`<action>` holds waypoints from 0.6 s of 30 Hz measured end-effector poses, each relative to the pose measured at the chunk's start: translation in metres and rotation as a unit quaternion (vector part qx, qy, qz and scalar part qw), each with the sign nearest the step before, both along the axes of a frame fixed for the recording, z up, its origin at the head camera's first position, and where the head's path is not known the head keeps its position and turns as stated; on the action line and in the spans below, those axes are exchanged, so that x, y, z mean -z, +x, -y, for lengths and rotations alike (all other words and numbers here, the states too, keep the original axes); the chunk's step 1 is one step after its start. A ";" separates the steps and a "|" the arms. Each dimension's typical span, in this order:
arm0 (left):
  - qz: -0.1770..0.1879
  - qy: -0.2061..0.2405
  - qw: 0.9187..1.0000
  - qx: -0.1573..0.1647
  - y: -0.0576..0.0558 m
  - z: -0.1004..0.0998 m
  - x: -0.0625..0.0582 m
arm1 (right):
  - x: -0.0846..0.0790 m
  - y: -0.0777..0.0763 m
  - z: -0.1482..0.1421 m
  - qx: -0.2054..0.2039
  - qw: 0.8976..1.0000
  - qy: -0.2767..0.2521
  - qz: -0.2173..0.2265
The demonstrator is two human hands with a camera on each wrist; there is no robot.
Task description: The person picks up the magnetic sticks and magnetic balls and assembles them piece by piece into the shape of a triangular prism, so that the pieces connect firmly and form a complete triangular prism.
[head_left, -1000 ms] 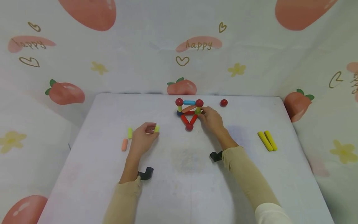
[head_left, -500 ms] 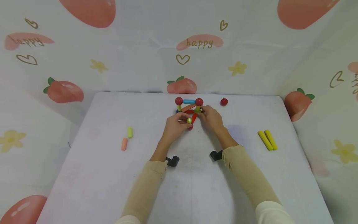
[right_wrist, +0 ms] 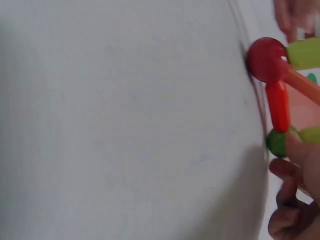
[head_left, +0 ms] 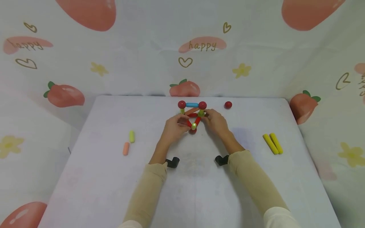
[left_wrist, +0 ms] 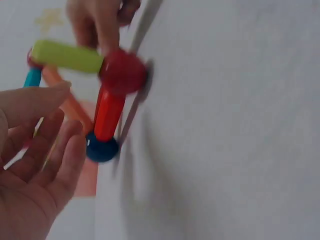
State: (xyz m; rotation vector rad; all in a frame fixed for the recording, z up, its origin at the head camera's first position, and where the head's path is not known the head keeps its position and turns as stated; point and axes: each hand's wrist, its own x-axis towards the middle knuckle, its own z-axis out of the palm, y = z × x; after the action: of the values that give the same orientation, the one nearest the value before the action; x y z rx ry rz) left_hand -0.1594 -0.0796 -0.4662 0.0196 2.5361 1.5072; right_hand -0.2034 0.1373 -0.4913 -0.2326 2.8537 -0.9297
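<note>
Green ball [head_left: 201, 114] at the right corner of the ball-and-rod frame [head_left: 193, 115]: pinched between the thumb and a finger of the right hand [head_left: 215, 122]. The left hand [head_left: 173, 129], at the frame's left side, is free of any grasp, thumb and fingers parted and loosely bent, just beside the upright rod [head_left: 194, 126]. This yellow-green rod stands on the near red ball [head_left: 193, 131], the frame's front corner.

Two red rods [head_left: 197, 121] diverge from the near red ball, one to the green ball, the other to the blue ball [left_wrist: 102, 149], which the left hand largely hides in the head view. On the frame's rear corners rise two yellow-green posts [head_left: 201, 111], each capped by an upper red ball [head_left: 181, 104]; a blue rod [head_left: 192, 105] bridges the caps. An orange rod [head_left: 191, 111] slants across the frame's rear face.

Outward from the frame: to the right and slightly behind, a loose red ball [head_left: 228, 104]; farther right and nearer the person, two yellow rods [head_left: 270, 144] side by side; to the left and nearer the person, a loose yellow-green rod [head_left: 132, 136] and a loose orange rod [head_left: 126, 148]. All rest on the white tabletop [head_left: 194, 190]. Behind the frame, a pale cloth [head_left: 148, 63] bears printed red fruit, yellow flowers, hearts and the word "happy".
</note>
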 end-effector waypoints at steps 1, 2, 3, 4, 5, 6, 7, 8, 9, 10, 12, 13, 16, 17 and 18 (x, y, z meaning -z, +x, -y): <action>0.000 -0.004 1.000 -0.013 -0.004 0.005 0.000 | -0.001 0.000 -0.002 0.004 1.000 -0.006 0.007; -0.001 -0.007 1.000 -0.026 -0.008 0.009 0.000 | -0.002 0.001 -0.005 0.010 1.000 -0.013 0.009; -0.001 -0.011 0.999 -0.040 -0.012 0.013 0.001 | -0.003 0.000 -0.009 0.017 1.000 -0.020 0.006; 0.001 -0.014 0.999 -0.052 -0.017 0.016 0.002 | -0.003 0.000 -0.013 0.028 0.999 -0.027 -0.003; 0.004 -0.017 0.998 -0.060 -0.022 0.018 0.005 | -0.004 -0.001 -0.018 0.039 0.999 -0.032 -0.018; 0.006 -0.021 0.998 -0.064 -0.026 0.019 0.007 | -0.004 -0.002 -0.023 0.051 0.997 -0.035 -0.036; 0.007 -0.025 0.998 -0.063 -0.030 0.020 0.010 | -0.005 -0.004 -0.028 0.061 0.996 -0.036 -0.057; 0.009 -0.029 0.998 -0.059 -0.035 0.020 0.013 | -0.005 -0.006 -0.034 0.074 0.994 -0.036 -0.078; 0.009 -0.032 0.998 -0.052 -0.038 0.019 0.015 | -0.005 -0.008 -0.038 0.086 0.991 -0.035 -0.094; 0.009 -0.036 0.998 -0.042 -0.041 0.018 0.017 | -0.006 -0.010 -0.043 0.100 0.989 -0.033 -0.105; 0.006 -0.043 0.999 -0.031 -0.045 0.015 0.020 | -0.006 -0.015 -0.052 0.126 0.985 -0.023 -0.113; 0.003 -0.047 0.998 -0.028 -0.046 0.014 0.021 | -0.006 -0.016 -0.055 0.138 0.984 -0.019 -0.110; -0.001 -0.061 0.997 -0.036 -0.047 0.012 0.022 | -0.004 -0.021 -0.065 0.160 0.984 -0.004 -0.081; 0.000 -0.065 0.997 -0.042 -0.047 0.012 0.022 | -0.004 -0.022 -0.068 0.162 0.984 0.000 -0.070; 0.002 -0.067 0.997 -0.047 -0.046 0.012 0.022 | -0.003 -0.022 -0.071 0.161 0.985 0.002 -0.060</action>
State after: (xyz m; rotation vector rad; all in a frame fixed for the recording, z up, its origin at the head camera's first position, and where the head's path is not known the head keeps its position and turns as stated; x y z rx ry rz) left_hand -0.2057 -0.0914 -0.4879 -0.1227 2.6643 1.3629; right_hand -0.2258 0.2079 -0.4885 0.1888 3.0618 -0.9927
